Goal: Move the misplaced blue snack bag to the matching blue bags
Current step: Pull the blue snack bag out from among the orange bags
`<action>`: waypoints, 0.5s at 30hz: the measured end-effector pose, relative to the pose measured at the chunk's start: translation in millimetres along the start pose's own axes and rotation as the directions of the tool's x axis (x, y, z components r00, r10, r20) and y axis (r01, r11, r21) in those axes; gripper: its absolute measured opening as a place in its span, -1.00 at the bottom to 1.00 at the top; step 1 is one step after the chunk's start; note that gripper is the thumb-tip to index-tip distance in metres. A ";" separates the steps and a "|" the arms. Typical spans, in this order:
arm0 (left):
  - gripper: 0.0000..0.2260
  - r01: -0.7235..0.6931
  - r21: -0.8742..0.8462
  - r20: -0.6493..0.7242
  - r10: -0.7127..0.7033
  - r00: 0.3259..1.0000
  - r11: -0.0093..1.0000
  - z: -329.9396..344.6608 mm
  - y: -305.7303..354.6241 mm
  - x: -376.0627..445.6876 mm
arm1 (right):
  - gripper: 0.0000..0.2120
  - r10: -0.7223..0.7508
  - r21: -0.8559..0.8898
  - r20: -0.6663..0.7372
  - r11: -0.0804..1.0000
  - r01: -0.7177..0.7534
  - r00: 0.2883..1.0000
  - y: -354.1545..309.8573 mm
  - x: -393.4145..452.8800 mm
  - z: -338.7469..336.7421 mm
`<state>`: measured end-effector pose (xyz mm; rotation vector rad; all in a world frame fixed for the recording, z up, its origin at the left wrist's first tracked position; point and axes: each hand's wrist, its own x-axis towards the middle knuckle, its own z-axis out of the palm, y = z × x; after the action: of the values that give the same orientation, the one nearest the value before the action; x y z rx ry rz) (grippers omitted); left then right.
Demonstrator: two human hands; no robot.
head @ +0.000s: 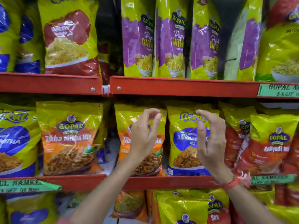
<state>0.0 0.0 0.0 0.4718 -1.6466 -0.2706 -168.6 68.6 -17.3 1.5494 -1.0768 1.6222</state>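
Note:
A blue-and-yellow snack bag (184, 143) stands upright on the middle shelf, between an orange bag (142, 159) on its left and red bags (265, 147) on its right. A matching blue bag (14, 139) stands at the far left of the same shelf. My left hand (145, 135) hovers in front of the orange bag, fingers curled and apart, holding nothing. My right hand (210, 139) is raised in front of the blue bag's right side, fingers apart and empty, covering part of its label.
Red shelf rails (178, 86) run across above and below. Another orange bag (69, 139) stands between the far-left blue bag and my left hand. Purple bags (171, 39) fill the top shelf. Green price tags (278, 90) hang on the rails. More bags sit below.

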 end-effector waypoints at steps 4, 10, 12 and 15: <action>-0.72 0.113 0.022 0.236 -0.115 0.965 0.993 55.2 -18.1 -31.3 | -0.61 0.269 -0.068 0.022 0.961 -0.267 0.963 49.0 -36.7 -4.5; -0.20 0.221 0.066 0.314 -0.230 0.921 0.973 94.8 -37.5 -60.0 | -0.26 0.672 0.094 0.333 0.674 -0.733 0.661 94.4 -76.9 -14.8; -0.13 0.286 0.035 0.372 -0.278 0.886 0.958 101.4 -42.6 -63.7 | -0.42 0.697 0.107 0.423 0.596 -0.796 0.579 103.3 -83.3 -17.3; -0.08 0.349 0.027 0.388 -0.332 0.860 0.937 111.1 -46.9 -66.4 | -0.47 0.692 0.106 0.469 0.573 -0.813 0.549 113.9 -84.8 -21.7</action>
<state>-97.6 -22.0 -94.5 0.7127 -1.9313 -0.7024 -270.5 43.1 -115.2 1.7621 -2.0214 2.1972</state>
